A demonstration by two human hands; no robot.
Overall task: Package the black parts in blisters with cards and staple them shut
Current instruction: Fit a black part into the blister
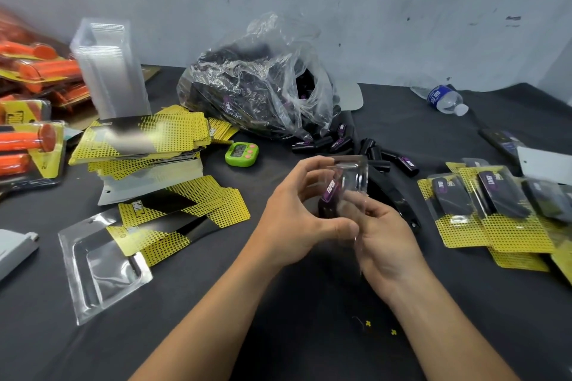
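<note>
A: Hands?
B: L hand & R hand up over bench. Both grips clamped on clear blister, black part inside.
A: Bag?
B: Plastic bag behind, holds spare parts.

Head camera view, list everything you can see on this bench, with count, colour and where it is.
clear plastic blister: one, transparent, black part inside, held in both hands.
loose black cylindrical parts: several, black with purple labels, behind the hands.
crumpled clear plastic bag: one, full of black parts, back centre.
stacked empty clear blisters: one upright stack, back left.
yellow-and-black printed cards: piles, left.
filled carded packs: several, yellow and black, right.
green digital timer: one, centre left.
clear water bottle: one, blue label, lying back right.
orange packaged items: several, far left.
left hand: one, grips the blister.
right hand: one, holds the blister too.
</note>
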